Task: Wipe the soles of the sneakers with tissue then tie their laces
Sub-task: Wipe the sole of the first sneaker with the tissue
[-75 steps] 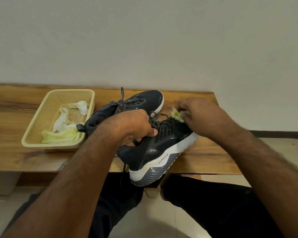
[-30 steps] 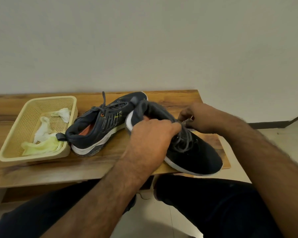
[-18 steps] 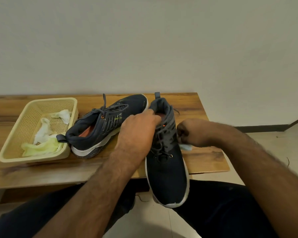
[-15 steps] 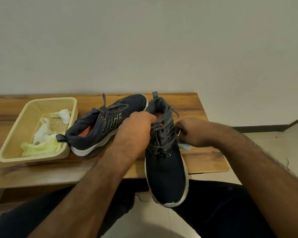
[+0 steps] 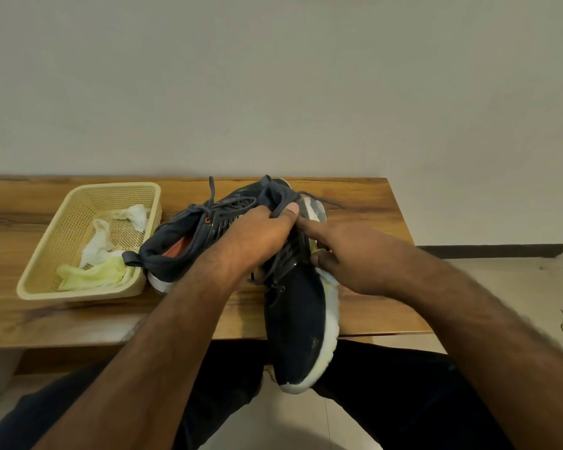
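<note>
the far-left and far-right stretches of the bench (image 5: pixel 368 203) lay bare, so my hands could pass there. between them the basket (image 5: pixel 43 271) of tissues (image 5: pixel 101 248) and the second sneaker (image 5: pixel 189 241) just beside it blocked the left-centre. the sneaker i held (image 5: pixel 299 313) overhung the front edge, closing the gap above my knees.

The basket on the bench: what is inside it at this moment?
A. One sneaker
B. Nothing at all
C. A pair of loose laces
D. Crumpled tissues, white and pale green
D: the basket holds crumpled tissues, some white and some pale green, while both sneakers are outside it, one sneaker lying on the bench next to it.
</note>
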